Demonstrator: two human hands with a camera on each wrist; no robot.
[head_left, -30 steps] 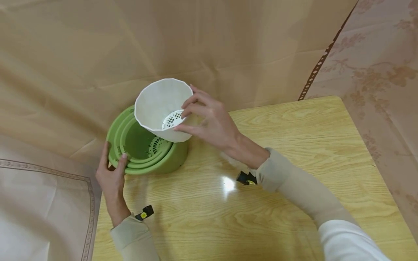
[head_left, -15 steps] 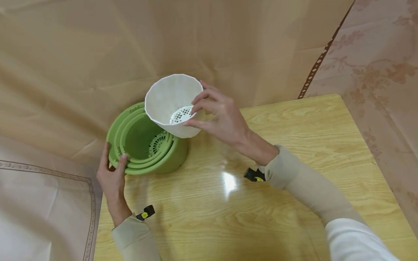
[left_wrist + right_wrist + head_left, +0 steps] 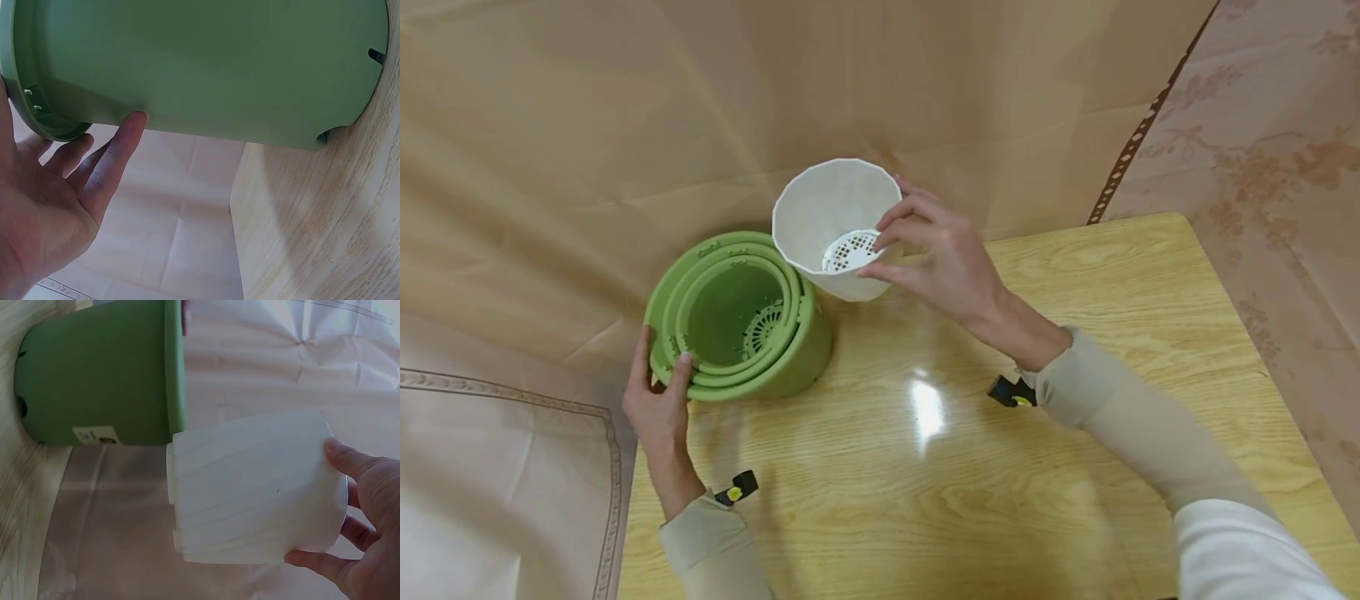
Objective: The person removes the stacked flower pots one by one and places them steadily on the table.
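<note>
Several green plastic flower pots (image 3: 811, 350) stand nested on the table, with a slotted base showing inside the innermost one. My left hand (image 3: 658, 408) grips their rim at the left, thumb over the edge; in the left wrist view its fingers (image 3: 115, 162) lie under the rim and along the outer wall. Up beside the stack's right rim, my right hand (image 3: 951, 262) pinches the rim of a white faceted flower pot (image 3: 827, 200) with a perforated bottom. In the right wrist view the white pot (image 3: 256, 494) is held above the table's level, its base near the green rim.
The wood-grain table (image 3: 1037, 500) reaches to the right and front of the stack. A tan cloth (image 3: 925, 100) hangs right behind it. Each wrist wears a black camera strap, the right camera (image 3: 1011, 392) being over the table.
My right hand has moved to the right and slightly back with the white pot, from over the green stack to beside it. The left hand stays on the green rim.
</note>
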